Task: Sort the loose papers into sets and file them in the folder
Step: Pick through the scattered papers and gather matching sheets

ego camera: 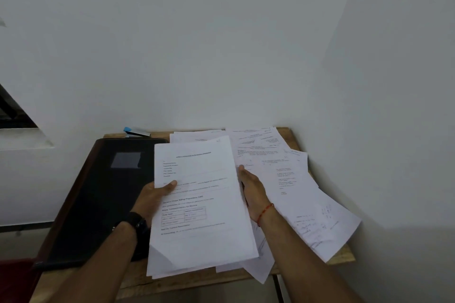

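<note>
Dim, flat indoor light — soft overall, print blurred, wide-angle bending at the edges.

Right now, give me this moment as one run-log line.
left hand: holds paper stack | right hand: flat against stack's right edge | folder: closed, at left | loose papers: spread at right

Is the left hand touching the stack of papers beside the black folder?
Touching. The head view shows the left hand gripping the stack of papers, thumb pressed on the top sheet's left edge.
</note>
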